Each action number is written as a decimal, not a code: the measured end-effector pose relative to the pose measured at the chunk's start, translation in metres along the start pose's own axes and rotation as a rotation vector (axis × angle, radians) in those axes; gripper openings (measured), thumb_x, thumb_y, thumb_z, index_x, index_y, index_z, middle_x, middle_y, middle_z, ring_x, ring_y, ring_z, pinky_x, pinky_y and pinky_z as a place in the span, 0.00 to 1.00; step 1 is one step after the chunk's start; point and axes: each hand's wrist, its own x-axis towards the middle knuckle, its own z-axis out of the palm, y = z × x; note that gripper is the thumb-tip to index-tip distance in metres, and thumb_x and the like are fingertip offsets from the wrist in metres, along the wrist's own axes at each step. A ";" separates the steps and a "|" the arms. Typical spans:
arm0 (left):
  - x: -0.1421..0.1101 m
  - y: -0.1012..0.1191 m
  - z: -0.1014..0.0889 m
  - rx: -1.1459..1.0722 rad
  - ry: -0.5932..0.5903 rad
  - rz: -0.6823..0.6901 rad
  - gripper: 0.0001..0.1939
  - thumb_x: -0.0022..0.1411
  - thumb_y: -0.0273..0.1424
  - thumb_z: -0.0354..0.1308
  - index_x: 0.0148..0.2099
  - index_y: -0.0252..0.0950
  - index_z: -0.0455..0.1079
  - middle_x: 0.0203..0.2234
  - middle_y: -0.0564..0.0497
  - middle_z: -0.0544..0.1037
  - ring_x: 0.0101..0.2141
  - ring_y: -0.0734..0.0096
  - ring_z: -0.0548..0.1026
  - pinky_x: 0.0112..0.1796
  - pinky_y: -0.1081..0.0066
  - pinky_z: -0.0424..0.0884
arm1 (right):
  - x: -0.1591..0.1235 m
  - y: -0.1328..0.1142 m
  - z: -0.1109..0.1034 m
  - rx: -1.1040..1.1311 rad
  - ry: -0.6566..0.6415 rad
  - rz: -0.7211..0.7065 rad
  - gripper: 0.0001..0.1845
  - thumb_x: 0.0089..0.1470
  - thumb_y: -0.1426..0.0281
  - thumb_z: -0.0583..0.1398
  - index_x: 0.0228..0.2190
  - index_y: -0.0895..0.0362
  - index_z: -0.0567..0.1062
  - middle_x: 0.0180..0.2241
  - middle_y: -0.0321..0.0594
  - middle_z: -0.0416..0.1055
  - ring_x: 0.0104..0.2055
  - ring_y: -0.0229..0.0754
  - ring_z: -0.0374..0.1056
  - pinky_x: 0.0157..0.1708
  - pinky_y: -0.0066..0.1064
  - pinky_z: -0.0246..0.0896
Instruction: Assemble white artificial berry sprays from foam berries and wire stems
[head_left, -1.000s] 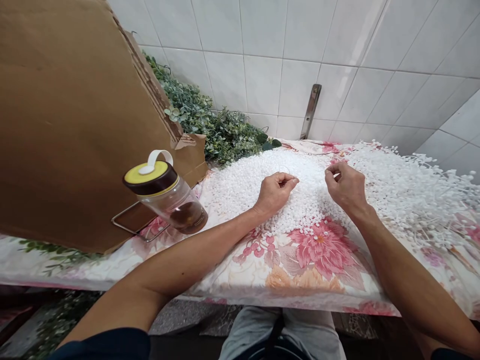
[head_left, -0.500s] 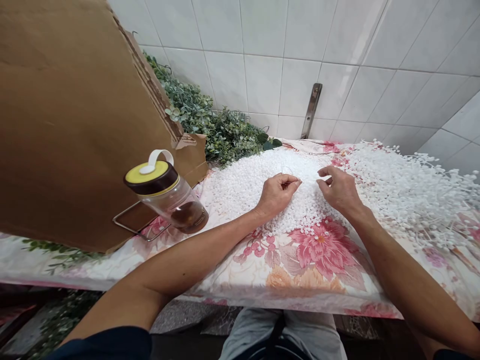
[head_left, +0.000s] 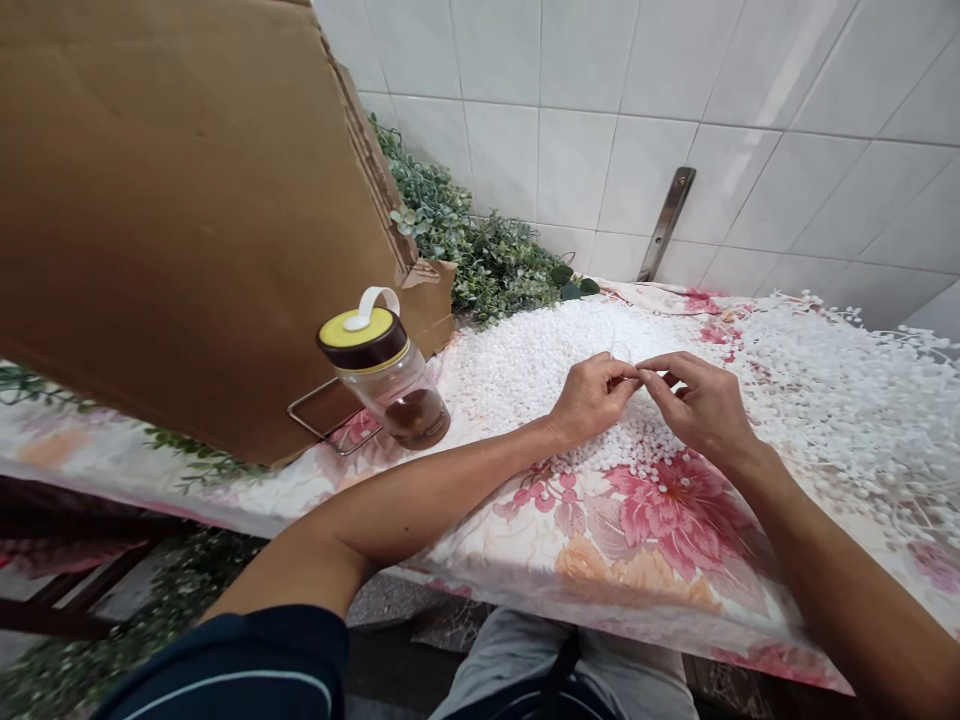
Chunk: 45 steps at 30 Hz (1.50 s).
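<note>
My left hand (head_left: pixel 598 400) is closed in a pinch above a heap of small white beads (head_left: pixel 510 365). From its fingers a thin, pale curved strand (head_left: pixel 616 345) seems to rise. My right hand (head_left: pixel 694 398) meets it fingertip to fingertip, thumb and forefinger pressed together. What lies between the right fingertips is too small to make out. To the right spreads a pile of white bead-tipped stems (head_left: pixel 847 400).
A clear bottle (head_left: pixel 409 400) with a yellow-topped lid and dark contents stands left of the beads. Beside it leans a large cardboard box (head_left: pixel 187 220) near a bent metal frame (head_left: pixel 311 408). Green artificial foliage (head_left: pixel 495 260) lies against the tiled wall (head_left: pixel 577 160). A floral cloth (head_left: pixel 525 540) covers the table.
My right hand has come in to the left fingertips, and its thumb and forefinger have closed from apart. The whole view has shifted, so things appear farther right.
</note>
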 end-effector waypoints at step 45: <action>0.001 -0.001 0.000 0.033 0.050 0.075 0.04 0.64 0.28 0.65 0.40 0.35 0.82 0.27 0.51 0.76 0.26 0.76 0.70 0.31 0.72 0.66 | 0.001 0.010 -0.001 -0.035 0.045 -0.029 0.04 0.60 0.72 0.61 0.35 0.54 0.78 0.33 0.37 0.78 0.28 0.38 0.72 0.29 0.30 0.65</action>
